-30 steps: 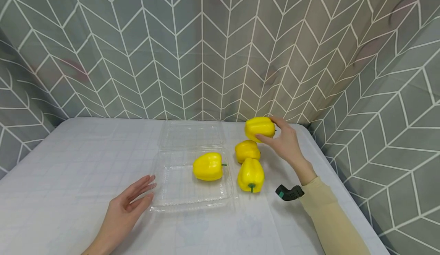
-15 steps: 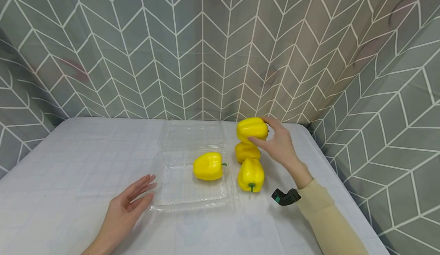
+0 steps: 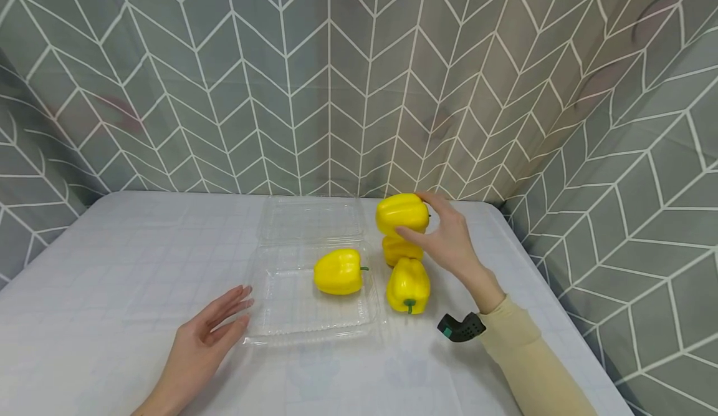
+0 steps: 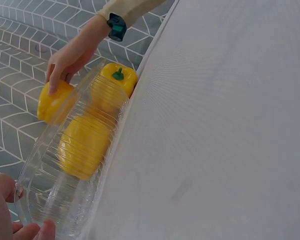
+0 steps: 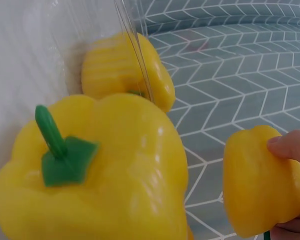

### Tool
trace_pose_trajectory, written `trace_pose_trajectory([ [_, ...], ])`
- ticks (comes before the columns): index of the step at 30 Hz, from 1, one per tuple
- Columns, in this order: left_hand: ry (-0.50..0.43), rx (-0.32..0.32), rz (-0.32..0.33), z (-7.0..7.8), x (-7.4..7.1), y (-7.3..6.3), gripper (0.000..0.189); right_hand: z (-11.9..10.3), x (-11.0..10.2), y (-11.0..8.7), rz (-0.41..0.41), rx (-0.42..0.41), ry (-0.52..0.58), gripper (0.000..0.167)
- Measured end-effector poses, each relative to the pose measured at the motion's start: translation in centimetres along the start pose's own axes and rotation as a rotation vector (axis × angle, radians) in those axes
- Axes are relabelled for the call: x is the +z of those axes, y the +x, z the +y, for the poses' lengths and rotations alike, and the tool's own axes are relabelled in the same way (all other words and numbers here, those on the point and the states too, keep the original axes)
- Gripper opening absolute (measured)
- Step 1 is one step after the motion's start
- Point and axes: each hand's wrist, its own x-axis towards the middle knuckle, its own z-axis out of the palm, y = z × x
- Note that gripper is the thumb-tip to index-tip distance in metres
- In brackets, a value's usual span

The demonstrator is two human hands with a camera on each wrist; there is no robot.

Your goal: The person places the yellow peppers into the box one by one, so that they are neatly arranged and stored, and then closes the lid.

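My right hand [image 3: 449,238] clamps the held pepper [image 3: 399,213] between thumb and fingers; below that grip is the lower pepper [image 3: 397,252], and nearer me the near pepper [image 3: 407,284]; left of it the clear tray [image 3: 286,304] bears the inside pepper [image 3: 336,271], the tray's wall standing between; my left hand [image 3: 202,335] has fingers apart at the tray's far edge, touching or not I cannot tell. The left wrist view shows the inside pepper through ribbed plastic, the head view uncovered; the held pepper partly hides the lower pepper; the right wrist view cuts off my right hand.
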Motion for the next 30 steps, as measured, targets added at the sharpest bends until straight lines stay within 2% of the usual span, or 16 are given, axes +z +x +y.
trace_pose_trajectory([
  [11, -0.003, -0.005, 0.001, 0.1, 0.0, 0.0, 0.050, -1.6, 1.1, -0.6, -0.055, 0.025, 0.006, 0.076],
  [19, -0.004, -0.005, -0.001, 0.1, 0.0, 0.0, 0.051, -2.8, 1.9, -1.3, -0.044, -0.024, 0.065, 0.071],
  [30, 0.004, -0.004, 0.003, 0.2, 0.1, 0.0, 0.051, -5.6, 4.7, -2.6, -0.045, -0.113, 0.074, 0.071],
])
